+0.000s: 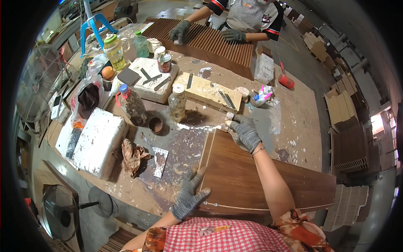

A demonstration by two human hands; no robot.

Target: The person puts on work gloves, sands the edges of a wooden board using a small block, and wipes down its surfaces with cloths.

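Observation:
A dark brown wood-grain panel [247, 172] lies on the worktable in front of me, with a pale strip along its near edge. My left hand [191, 195], in a grey knit glove, rests at the panel's left end, thumb on its face and fingers stretched along the edge. My right hand [247, 133], also gloved, is at the far left corner of the panel. Its fingers are closed around a small whitish piece [229, 117], whose kind I cannot make out. Just beyond stands a stained bottle with a white cap [177, 103].
The stained worktable [289, 122] carries a blue-capped bottle [132, 107], a small brown cup [155, 125], crumpled brown paper [132, 157], a white foam block [100, 143] and a board with blades [208, 90]. Across it, a gloved co-worker handles slatted brown panels [210, 44]. A fan [61, 212] stands lower left.

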